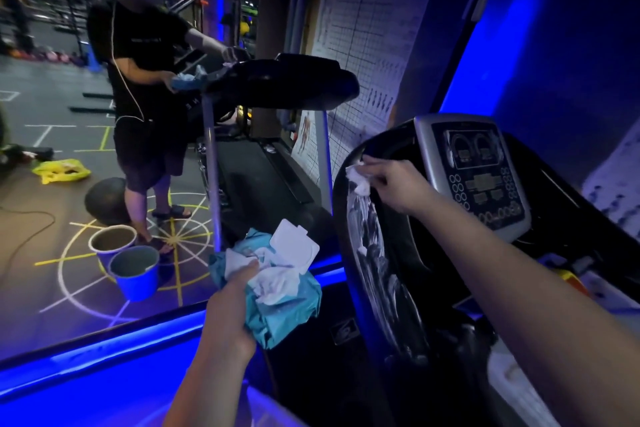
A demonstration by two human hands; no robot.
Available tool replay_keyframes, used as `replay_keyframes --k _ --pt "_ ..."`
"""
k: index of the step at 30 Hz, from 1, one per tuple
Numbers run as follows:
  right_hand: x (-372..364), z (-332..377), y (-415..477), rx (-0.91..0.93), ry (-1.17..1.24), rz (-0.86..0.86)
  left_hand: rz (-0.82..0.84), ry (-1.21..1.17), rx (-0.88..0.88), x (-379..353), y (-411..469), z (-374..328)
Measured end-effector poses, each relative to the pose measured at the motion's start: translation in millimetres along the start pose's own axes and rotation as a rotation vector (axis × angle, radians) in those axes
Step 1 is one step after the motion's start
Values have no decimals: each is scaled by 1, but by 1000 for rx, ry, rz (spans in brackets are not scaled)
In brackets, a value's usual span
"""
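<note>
Fingers (379, 163) of right hand (398, 184) pinched on white wipe (358, 180), pressing it to the top of the treadmill's black handrail (367, 253). Foam streaks lie below it, so the job is likely scrubbing down the curve. Left hand (227, 308) clamps teal wipe pack (291, 308), lid open, kept close for refills. Console (481, 180) just right of the rail; two blue buckets (133, 267) on the floor.

On handrail (362, 222): wipe (358, 180); console (481, 180) right of it; wipe pack (287, 305) left; buckets (133, 270) farther left; apparently treadmill (263, 173) behind.
</note>
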State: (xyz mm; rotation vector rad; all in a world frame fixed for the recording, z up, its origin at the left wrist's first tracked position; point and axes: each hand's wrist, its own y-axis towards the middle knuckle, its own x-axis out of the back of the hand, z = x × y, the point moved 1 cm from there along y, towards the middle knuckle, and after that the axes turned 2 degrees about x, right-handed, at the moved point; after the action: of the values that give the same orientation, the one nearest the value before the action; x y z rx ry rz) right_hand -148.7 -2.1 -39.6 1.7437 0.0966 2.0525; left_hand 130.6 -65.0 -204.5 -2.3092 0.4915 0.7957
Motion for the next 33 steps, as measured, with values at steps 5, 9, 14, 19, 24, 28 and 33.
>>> replay_keyframes --k 5,9,14,19,24,28,33 --pt "-17 5 -7 20 -37 23 40 -22 16 -3 -3 -4" --pt "-16 14 -42 44 -41 22 56 -8 22 -2 -4 -8" --pt "-14 14 -57 57 -106 26 47 -3 18 -1 -5 -13" --pt "-4 20 -23 32 -96 9 67 -16 38 -3 -10 -16" --pt "-5 21 -33 72 -66 45 83 -14 51 2 -11 -14" --pt "-7 15 -74 218 -98 -10 100 -26 98 7 -11 -11" --pt "-14 11 -75 174 -40 -73 80 -40 128 7 -7 -9"
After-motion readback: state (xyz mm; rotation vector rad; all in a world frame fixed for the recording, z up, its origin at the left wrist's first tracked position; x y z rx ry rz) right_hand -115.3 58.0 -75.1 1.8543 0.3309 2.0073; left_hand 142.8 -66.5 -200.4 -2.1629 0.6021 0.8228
